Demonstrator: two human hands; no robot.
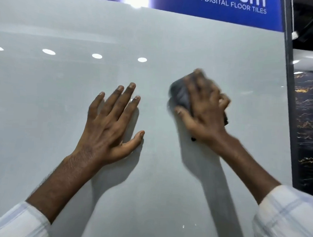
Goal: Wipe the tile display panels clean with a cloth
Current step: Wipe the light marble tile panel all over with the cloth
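Against the panel [173,38], right hand [204,109] grips cloth [181,96]; left hand [109,123] lies flat.

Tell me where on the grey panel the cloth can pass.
Bare panel runs above both hands up to the blue sign, and left of the left hand. It is tight between the left hand and the cloth under the right hand, and by the dark frame.

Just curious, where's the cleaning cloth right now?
Head view, right of centre: the grey cloth sits under the right hand, against the pale tile panel.
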